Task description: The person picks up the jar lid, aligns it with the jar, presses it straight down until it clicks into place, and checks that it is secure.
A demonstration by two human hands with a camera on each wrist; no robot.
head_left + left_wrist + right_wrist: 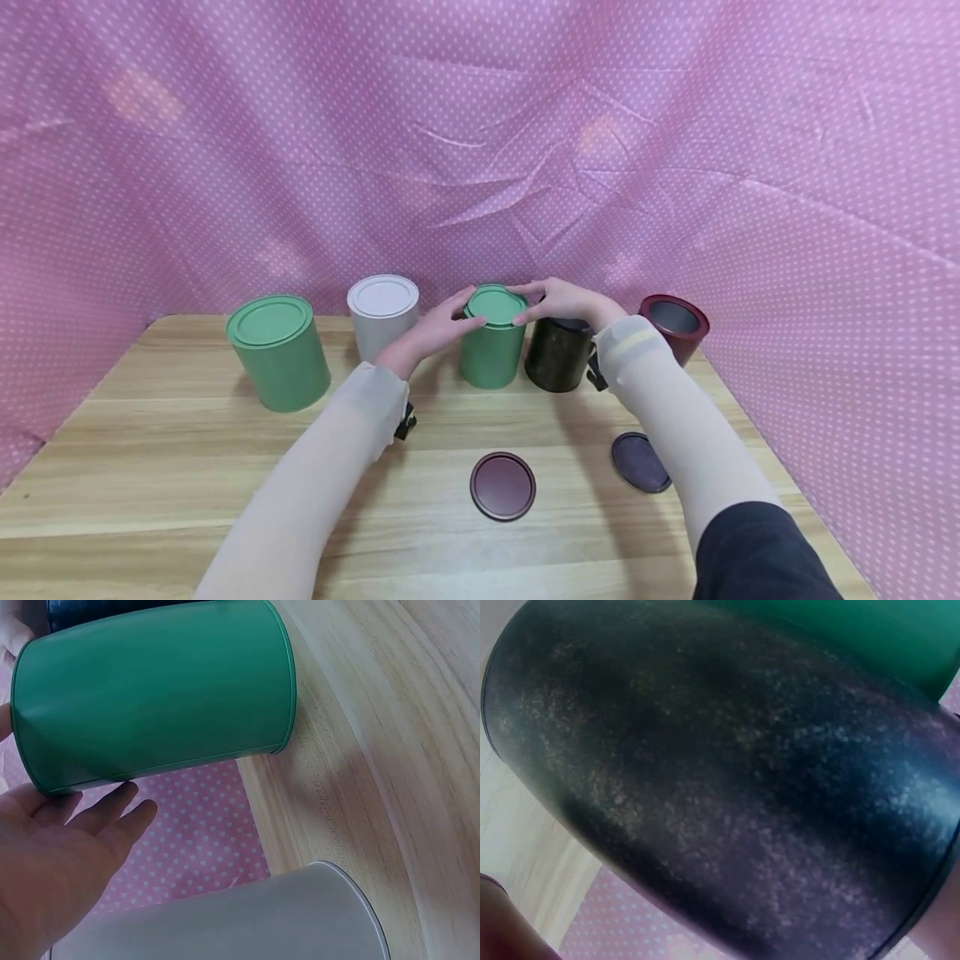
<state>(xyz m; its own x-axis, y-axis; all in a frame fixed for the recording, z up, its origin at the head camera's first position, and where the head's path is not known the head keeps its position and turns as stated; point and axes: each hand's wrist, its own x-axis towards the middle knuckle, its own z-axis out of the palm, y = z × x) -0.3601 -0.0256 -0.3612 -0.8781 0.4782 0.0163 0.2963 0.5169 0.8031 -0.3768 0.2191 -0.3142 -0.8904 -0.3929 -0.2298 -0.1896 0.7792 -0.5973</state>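
Both hands are at the top of a small green can (pixel 491 358), which stands upright and has a green lid (pixel 497 305) on it. My left hand (pixel 438 325) is at the left of the rim, thumb in front and fingers behind; the left wrist view shows those fingers (pixel 112 814) loosely extended beside the can's top edge. Reaching over the black can (pixel 555 358), my right hand (pixel 562 302) touches the right side of the green lid with thumb and fingertips. In the right wrist view, the mottled black can (pixel 720 780) hides most of that hand.
A white lidded can (pixel 384 321) and a larger green lidded can (pixel 283 367) stand to the left. On the right is a dark red can (pixel 678 333) with its top uncovered. Nearer lie a maroon lid (pixel 503 487) and a dark lid (pixel 637 462). Pink dotted cloth (pixel 480 167) hangs around the table.
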